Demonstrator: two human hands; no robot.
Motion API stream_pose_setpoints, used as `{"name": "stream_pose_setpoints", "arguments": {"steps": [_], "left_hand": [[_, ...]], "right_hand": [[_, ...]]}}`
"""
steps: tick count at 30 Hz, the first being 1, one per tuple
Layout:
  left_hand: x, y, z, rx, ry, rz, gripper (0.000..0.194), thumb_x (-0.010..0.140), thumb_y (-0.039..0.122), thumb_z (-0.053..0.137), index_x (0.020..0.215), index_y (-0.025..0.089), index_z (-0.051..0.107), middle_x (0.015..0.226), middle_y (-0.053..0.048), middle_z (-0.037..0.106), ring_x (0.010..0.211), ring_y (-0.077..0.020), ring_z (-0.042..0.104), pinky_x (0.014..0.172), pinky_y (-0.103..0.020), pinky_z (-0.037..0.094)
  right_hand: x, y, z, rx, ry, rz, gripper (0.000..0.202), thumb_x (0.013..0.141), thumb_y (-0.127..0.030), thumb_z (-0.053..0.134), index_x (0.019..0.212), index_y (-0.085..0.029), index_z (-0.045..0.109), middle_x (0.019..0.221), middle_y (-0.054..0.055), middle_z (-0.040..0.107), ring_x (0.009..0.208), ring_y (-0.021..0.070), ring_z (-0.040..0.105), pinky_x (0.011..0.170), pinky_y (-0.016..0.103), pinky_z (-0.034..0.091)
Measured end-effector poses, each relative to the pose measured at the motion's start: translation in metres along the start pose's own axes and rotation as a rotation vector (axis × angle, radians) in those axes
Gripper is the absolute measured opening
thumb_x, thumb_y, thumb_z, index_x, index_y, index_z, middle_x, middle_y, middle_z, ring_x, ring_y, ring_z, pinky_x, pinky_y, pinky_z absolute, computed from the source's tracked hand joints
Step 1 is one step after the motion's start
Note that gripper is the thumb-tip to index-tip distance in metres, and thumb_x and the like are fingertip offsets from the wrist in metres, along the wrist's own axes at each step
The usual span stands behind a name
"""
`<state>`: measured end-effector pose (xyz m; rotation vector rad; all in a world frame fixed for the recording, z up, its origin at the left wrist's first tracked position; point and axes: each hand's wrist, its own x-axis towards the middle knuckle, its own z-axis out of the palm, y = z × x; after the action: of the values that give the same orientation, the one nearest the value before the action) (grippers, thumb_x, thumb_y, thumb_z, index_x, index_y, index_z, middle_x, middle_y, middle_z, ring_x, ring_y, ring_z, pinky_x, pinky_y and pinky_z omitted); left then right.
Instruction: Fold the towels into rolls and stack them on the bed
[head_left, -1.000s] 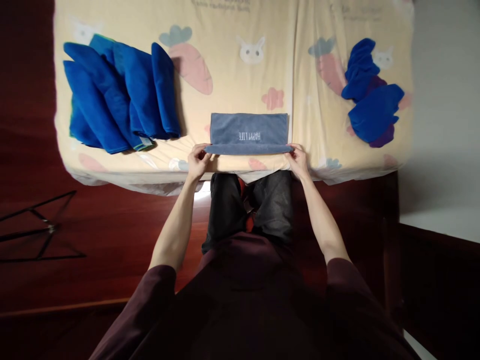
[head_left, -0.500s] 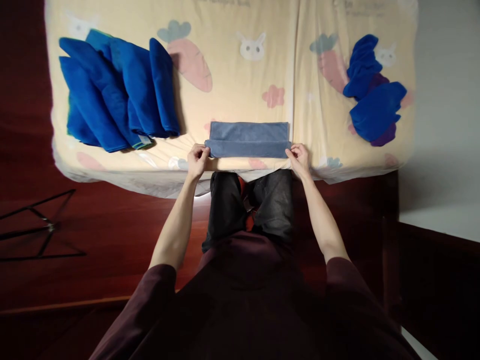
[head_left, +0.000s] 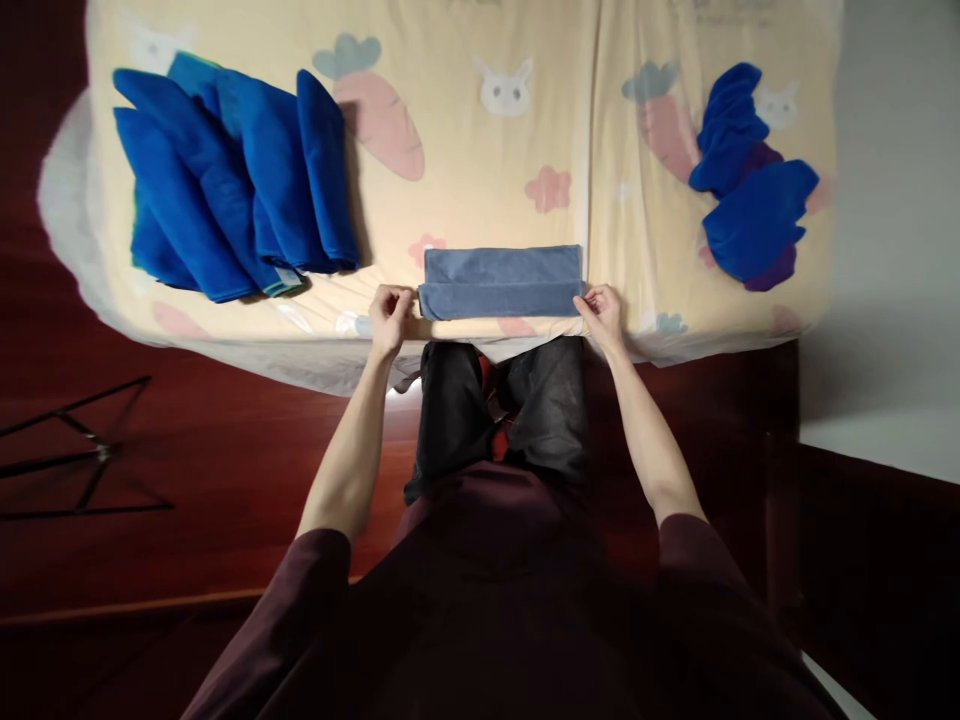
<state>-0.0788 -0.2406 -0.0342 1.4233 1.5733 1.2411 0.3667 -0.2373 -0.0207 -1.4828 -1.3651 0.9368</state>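
Yellow bed sheet (head_left: 480, 190) printed with carrots and rabbits, dark red floor below; near its front edge lies a grey-blue towel (head_left: 501, 282), folded into a long strip with its near layer doubled over. Left hand (head_left: 391, 316) pinches the strip's left end, right hand (head_left: 601, 314) pinches the right end, fingers of both closed on the cloth. Folded bright blue towels (head_left: 232, 185) lean in a row at far left, and crumpled blue cloths (head_left: 750, 190) sit well apart at far right.
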Motion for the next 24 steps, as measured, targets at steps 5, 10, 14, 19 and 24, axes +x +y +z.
{"name": "stream_pose_setpoints", "arguments": {"steps": [5,10,14,19,24], "left_hand": [[-0.020,0.007,-0.001,0.014,-0.053,-0.022,0.051,0.077,0.063,0.087,0.098,0.022,0.065,0.087,-0.003,0.065,0.076,-0.0161,0.060,0.072,-0.030,0.051],[-0.034,0.009,0.008,0.160,0.001,0.012,0.041,0.075,0.046,0.091,0.100,0.021,0.069,0.093,-0.005,0.066,0.078,-0.0180,0.060,0.073,-0.034,0.052],[-0.034,0.012,0.016,0.190,0.059,0.053,0.023,0.081,0.036,0.082,0.094,0.022,0.070,0.095,-0.006,0.065,0.081,-0.0195,0.062,0.077,-0.036,0.054],[-0.040,0.014,0.015,0.169,0.115,0.063,0.018,0.087,0.040,0.075,0.091,0.022,0.070,0.098,-0.008,0.070,0.084,-0.0216,0.067,0.081,-0.038,0.057],[-0.044,0.018,0.014,0.215,0.112,0.079,0.013,0.088,0.035,0.075,0.091,0.023,0.070,0.093,-0.008,0.070,0.090,-0.0246,0.067,0.089,-0.042,0.057]], "right_hand": [[0.000,0.000,-0.002,0.001,-0.039,0.000,0.061,0.076,-0.075,0.082,0.095,-0.027,0.050,0.082,-0.001,0.056,0.074,0.0171,0.056,0.069,0.032,0.050],[0.001,-0.002,-0.008,-0.025,-0.099,0.010,0.062,0.068,-0.062,0.093,0.099,-0.027,0.052,0.084,-0.002,0.060,0.075,0.0168,0.058,0.070,0.032,0.052],[0.002,-0.003,-0.010,-0.025,-0.108,0.037,0.058,0.068,-0.057,0.095,0.097,-0.027,0.054,0.079,-0.004,0.060,0.071,0.0157,0.057,0.069,0.032,0.052],[0.001,-0.005,-0.009,-0.013,-0.091,0.050,0.056,0.068,-0.058,0.093,0.096,-0.026,0.056,0.076,-0.004,0.059,0.068,0.0152,0.055,0.066,0.031,0.048],[0.000,-0.006,-0.010,-0.015,-0.086,0.076,0.056,0.067,-0.058,0.094,0.095,-0.027,0.057,0.074,-0.005,0.060,0.067,0.0148,0.055,0.064,0.030,0.048]]}}
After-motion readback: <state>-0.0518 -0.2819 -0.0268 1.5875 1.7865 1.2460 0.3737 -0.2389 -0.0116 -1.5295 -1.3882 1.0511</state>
